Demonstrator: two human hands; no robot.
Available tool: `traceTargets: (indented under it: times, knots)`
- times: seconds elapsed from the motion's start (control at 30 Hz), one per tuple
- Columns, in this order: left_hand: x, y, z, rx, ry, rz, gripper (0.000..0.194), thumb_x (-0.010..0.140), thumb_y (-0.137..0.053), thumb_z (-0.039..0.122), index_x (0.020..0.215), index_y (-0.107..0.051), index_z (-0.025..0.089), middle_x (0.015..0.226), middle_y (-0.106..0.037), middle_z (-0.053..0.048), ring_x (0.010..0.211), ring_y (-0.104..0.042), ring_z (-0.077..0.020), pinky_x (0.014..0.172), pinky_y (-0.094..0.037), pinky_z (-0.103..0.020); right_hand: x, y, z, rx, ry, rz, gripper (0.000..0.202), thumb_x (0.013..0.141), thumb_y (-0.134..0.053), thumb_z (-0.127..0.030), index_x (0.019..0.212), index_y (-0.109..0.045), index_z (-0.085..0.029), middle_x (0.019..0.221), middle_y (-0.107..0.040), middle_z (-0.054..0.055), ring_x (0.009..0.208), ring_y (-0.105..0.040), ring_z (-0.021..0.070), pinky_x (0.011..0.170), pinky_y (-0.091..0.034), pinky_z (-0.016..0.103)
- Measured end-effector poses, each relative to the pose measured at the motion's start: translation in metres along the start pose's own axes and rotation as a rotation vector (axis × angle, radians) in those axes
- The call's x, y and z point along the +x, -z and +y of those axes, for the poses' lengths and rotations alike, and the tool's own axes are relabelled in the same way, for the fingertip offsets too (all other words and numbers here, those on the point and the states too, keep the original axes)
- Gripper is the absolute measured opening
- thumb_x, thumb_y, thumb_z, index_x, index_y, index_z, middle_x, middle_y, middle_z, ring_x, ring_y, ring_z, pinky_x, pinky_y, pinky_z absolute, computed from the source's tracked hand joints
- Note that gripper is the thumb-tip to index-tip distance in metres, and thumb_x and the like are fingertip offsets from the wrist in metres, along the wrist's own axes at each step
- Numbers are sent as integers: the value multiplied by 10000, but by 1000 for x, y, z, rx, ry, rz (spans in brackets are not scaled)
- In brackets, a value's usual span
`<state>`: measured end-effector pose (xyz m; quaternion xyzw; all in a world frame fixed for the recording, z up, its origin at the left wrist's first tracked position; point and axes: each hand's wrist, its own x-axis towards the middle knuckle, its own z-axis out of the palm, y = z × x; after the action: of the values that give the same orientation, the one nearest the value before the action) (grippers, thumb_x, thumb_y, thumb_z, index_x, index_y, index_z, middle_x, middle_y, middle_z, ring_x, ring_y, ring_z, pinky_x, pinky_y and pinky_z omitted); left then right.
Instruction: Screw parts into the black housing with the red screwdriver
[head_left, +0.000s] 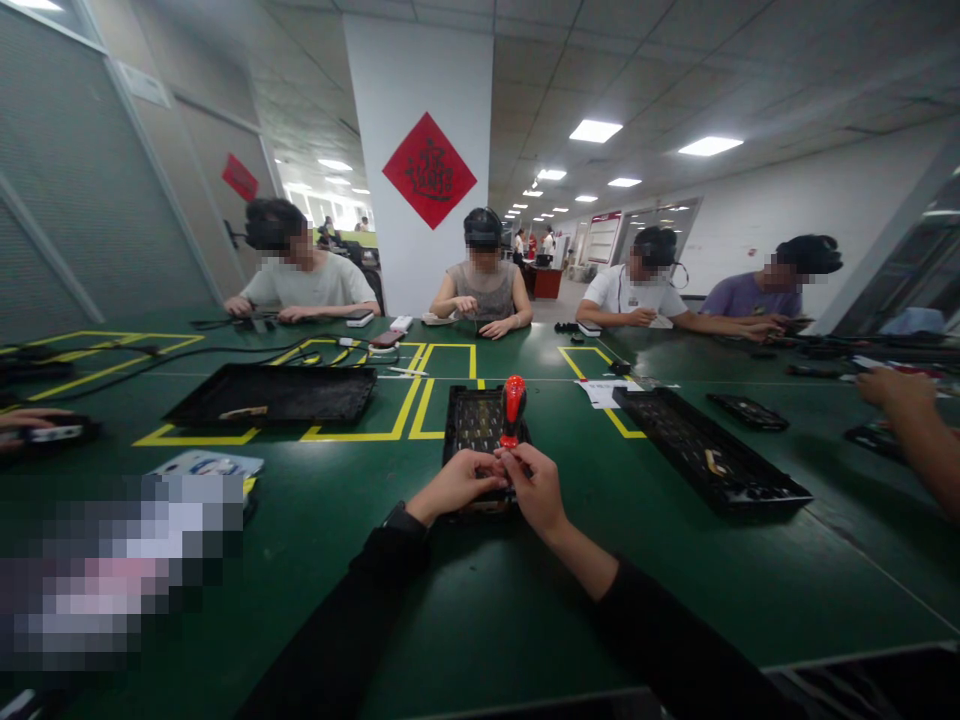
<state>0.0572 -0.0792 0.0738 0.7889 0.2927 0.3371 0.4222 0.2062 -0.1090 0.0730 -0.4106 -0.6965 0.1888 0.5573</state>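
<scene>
The screwdriver has a smooth, glossy handle, apparently hard plastic, with bright highlights on its red part. Taking it as the clock's centre, the case at seven o'clock looks like matt black plastic, flecked with small shiny spots. Dull black plastic also seems to form the left tray at nine and the right tray at three, beside flat white paper. The table is smooth with a soft sheen; its yellow markings resemble tape. Matt black cloth sleeves lie at seven and five.
</scene>
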Motion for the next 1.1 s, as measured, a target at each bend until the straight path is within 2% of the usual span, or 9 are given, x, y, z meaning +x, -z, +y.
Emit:
traceTargets:
  times: [0.17,0.27,0.4,0.53,0.67,0.93,1.1]
  knots:
    - [0,-1,-3,-8,24,16,183,724,-606,266,796,-643,103,752,-661,-38,692,-588,-137,677,-450,-244,0,-1,1,59,-42,2,228,849,-475,-337,876,-635,-178,744,-620,21,660,-563,143,609,-433,249]
    - [1,-3,-5,13,53,66,193,706,-624,275,786,-635,99,698,-640,-24,636,-564,-123,621,-439,-231,1,-2,3,186,-105,-12,219,830,-505,-353,938,-581,-178,769,-636,24,675,-599,152,607,-461,252]
    - [1,-4,-6,45,72,123,209,683,-647,288,766,-625,98,650,-609,-8,586,-529,-107,559,-413,-212,1,-4,6,227,-154,-23,222,790,-560,-371,888,-557,-172,776,-645,35,678,-620,168,601,-482,264]
    - [2,-4,-7,-6,68,92,210,675,-657,289,751,-621,97,638,-598,1,573,-518,-96,557,-413,-205,-1,-4,6,147,-119,-12,196,811,-535,-352,873,-570,-169,770,-643,36,686,-609,161,634,-478,267]
    - [2,-3,-6,-84,54,35,204,684,-650,271,788,-625,98,704,-635,-18,637,-561,-116,628,-447,-229,-2,-2,5,107,-70,-11,167,846,-487,-312,876,-583,-179,774,-638,31,702,-604,157,656,-469,264]
    - [2,-2,-4,-116,63,10,168,705,-628,267,743,-621,104,731,-649,-12,676,-579,-122,686,-457,-242,-2,-1,2,55,18,-39,205,888,-404,-265,940,-590,-198,827,-621,34,765,-586,160,711,-439,277]
    - [1,-2,-2,-37,47,47,187,674,-663,282,712,-615,106,672,-628,-7,636,-566,-111,637,-446,-222,-7,1,2,42,25,58,255,898,-359,-301,816,-572,-187,765,-546,26,709,-517,147,662,-407,275]
